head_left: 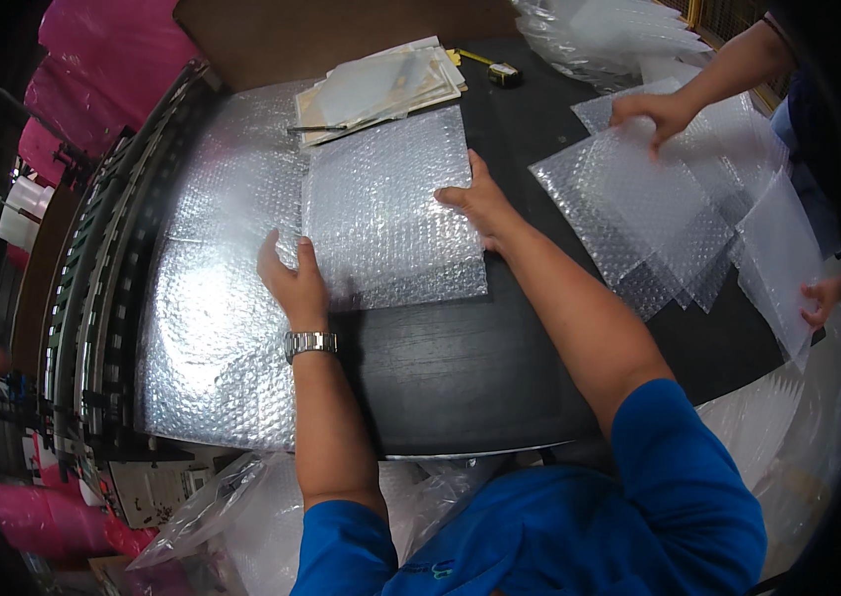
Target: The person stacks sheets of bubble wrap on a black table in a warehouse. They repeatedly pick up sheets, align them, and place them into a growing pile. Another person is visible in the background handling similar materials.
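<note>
A squarish stack of clear bubble wrap sheets (pixel 385 209) lies on the black tabletop in front of me. My right hand (pixel 485 207) grips its right edge, thumb on top and the other fingers along the side, partly hidden. At the lower left edge of the stack is my left hand (pixel 293 286), thumb and fingers apart, with nothing held between them. A larger bubble wrap sheet (pixel 212 308) spreads under and beyond that hand, shining with reflected light. A steel watch sits on my left wrist.
At the right, a co-worker's hand (pixel 661 117) handles fanned bubble wrap pieces (pixel 629 199). A pile of flat papers (pixel 381 84) and a tape measure (pixel 505 74) lie at the back. Rollers (pixel 92 288) line the table's left side; pink wrapped rolls (pixel 107 60) stand beyond.
</note>
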Demonstrator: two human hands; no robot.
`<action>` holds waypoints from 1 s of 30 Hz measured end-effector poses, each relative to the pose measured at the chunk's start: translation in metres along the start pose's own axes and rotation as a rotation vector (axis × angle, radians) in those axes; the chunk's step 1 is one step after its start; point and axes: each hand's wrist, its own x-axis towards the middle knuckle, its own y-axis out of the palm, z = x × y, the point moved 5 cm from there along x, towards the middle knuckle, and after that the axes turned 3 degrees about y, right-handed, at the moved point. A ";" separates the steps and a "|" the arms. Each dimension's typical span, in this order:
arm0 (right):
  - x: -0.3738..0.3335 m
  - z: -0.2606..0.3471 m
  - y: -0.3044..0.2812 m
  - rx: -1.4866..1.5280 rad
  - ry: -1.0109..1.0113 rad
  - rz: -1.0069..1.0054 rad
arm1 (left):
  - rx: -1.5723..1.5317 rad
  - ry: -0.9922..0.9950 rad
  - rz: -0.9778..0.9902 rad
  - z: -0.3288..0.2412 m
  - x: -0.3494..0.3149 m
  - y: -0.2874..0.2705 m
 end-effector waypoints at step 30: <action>0.002 0.002 -0.002 -0.030 -0.002 -0.016 | -0.389 -0.107 -0.094 -0.028 -0.003 -0.012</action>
